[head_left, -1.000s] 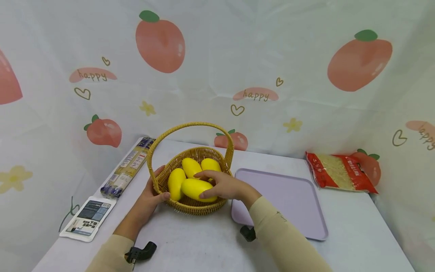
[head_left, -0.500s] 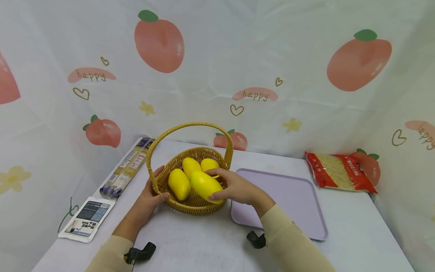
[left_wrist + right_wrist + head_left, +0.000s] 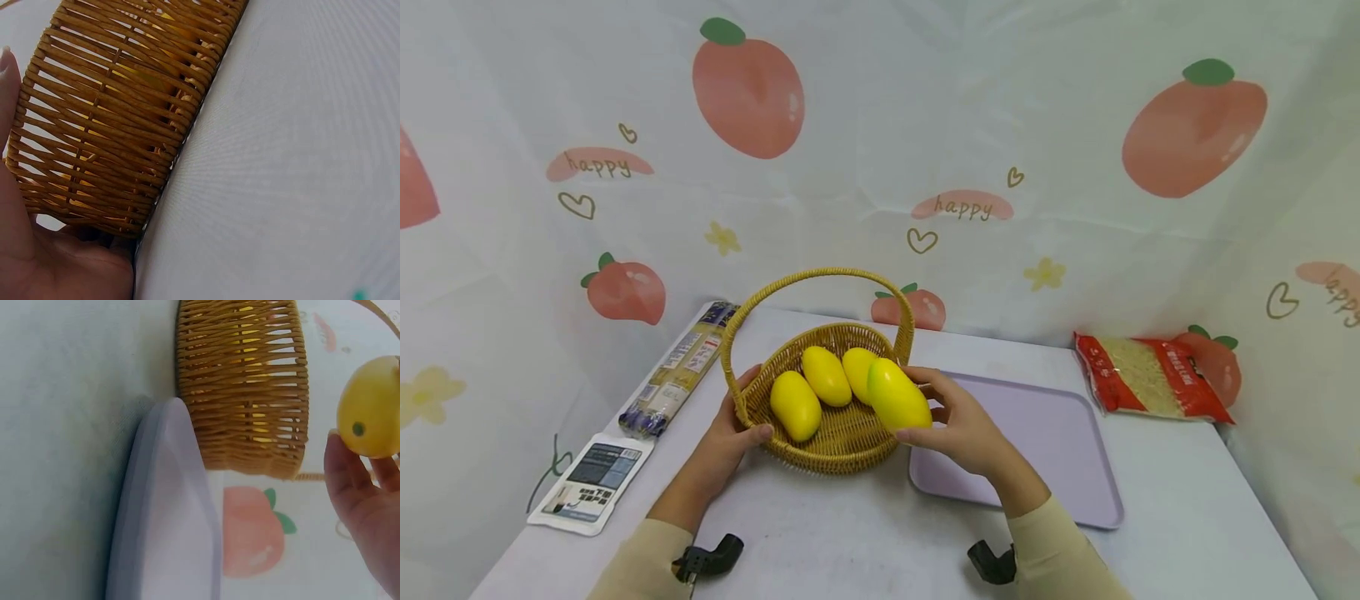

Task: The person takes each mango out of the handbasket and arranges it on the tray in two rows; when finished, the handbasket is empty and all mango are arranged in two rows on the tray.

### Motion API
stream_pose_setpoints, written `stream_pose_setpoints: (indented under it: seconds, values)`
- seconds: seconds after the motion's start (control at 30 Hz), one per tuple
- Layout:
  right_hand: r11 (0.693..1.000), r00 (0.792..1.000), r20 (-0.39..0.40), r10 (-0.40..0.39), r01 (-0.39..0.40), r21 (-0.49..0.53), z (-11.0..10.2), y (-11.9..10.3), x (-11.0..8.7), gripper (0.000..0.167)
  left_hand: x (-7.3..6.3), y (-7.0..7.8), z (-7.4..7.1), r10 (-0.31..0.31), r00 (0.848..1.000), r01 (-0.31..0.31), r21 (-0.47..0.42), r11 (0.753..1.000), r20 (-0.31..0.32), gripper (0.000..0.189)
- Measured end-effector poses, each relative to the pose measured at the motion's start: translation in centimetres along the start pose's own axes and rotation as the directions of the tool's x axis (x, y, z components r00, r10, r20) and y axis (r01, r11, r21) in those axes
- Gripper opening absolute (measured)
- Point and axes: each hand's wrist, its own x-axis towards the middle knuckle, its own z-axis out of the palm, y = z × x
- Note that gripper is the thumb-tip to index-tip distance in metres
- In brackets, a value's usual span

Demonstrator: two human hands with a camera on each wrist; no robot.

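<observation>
Where a smooth yellow mango-shaped fruit [image 3: 897, 396] lay in the golden woven-wicker basket [image 3: 831, 461] a second ago, it is now raised near the right rim, pinched by the right hand [image 3: 961, 427], lift-out seemingly achieved; three similar fruits [image 3: 795, 407] inside; left hand [image 3: 732, 432] gripping basket's left side.

The woven basket [image 3: 112, 106] lies diagonally across the upper left of the view, its brown strands wound in bands over thin cross ribs. Patches of yellow contents [image 3: 149, 78] show through the gaps; their outlines cannot be made out. One long edge of the basket borders the white desk [image 3: 281, 156], which fills the right side. The left hand [image 3: 28, 262] holds the basket, palm at lower left, one fingertip beside the opposite edge.
</observation>
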Motion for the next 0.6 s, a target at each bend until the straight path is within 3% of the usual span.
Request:
stream_pose_setpoints:
  seconds: [0.17,0.33,0.6]
  values:
    - [0.999,0.996,-0.079,-0.039,0.037,-0.029,-0.8,0.6,-1.2,0.074,-0.1,-0.1,0.0,-0.001,1.0,0.001,0.001,1.0,-0.001,0.091]
    - [0.997,0.984,-0.165,-0.069,0.071,0.006,-2.1,1.5,-1.8,0.073,0.0,-0.1,0.0,0.0,1.0,0.0,-0.01,1.0,0.005,0.092]
    - [0.999,0.954,-0.296,0.038,-0.025,0.049,-4.0,2.9,-2.1,0.071,0.0,0.1,-0.1,0.0,1.0,0.0,-0.019,1.0,0.002,0.091]
